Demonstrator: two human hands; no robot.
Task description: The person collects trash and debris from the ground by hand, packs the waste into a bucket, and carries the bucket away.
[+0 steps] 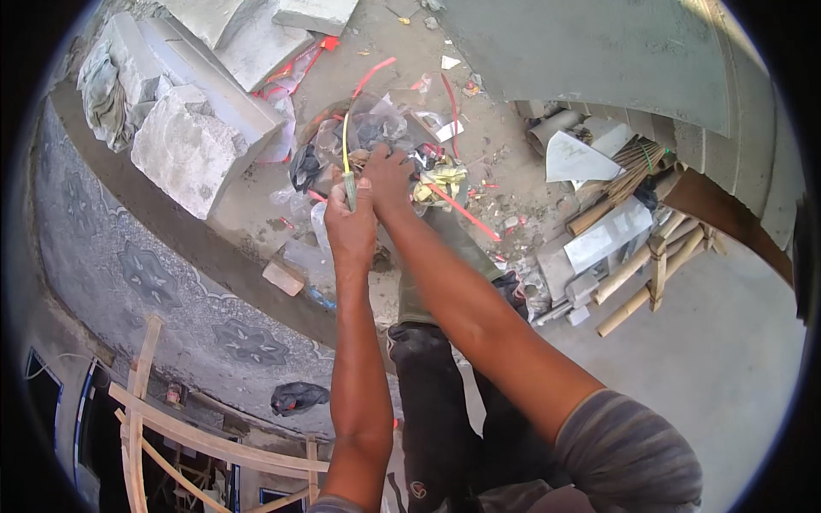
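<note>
My left hand (pixel 349 227) is closed around a thin grey-green handle (pixel 350 190), its thumb pressed along the side. A narrow yellow strip (pixel 346 141) runs up from that handle; what kind of thing this is, I cannot make out. Just to the right, my right hand (pixel 389 178) reaches down into a heap of crumpled plastic bags (pixel 363 120), fingers spread over it. Its fingertips partly disappear among the litter. Yellow crumpled wrappers (pixel 440 181) and a red strip (pixel 466 214) lie beside the right hand.
Broken concrete blocks (pixel 184 145) are piled at upper left. Bamboo poles (pixel 646 269) and tile scraps (pixel 607 235) lie at right, below a grey slab (pixel 590 51). A brick piece (pixel 283 277) rests near the patterned ledge (pixel 154 274). Wooden battens (pixel 205 427) stand at lower left.
</note>
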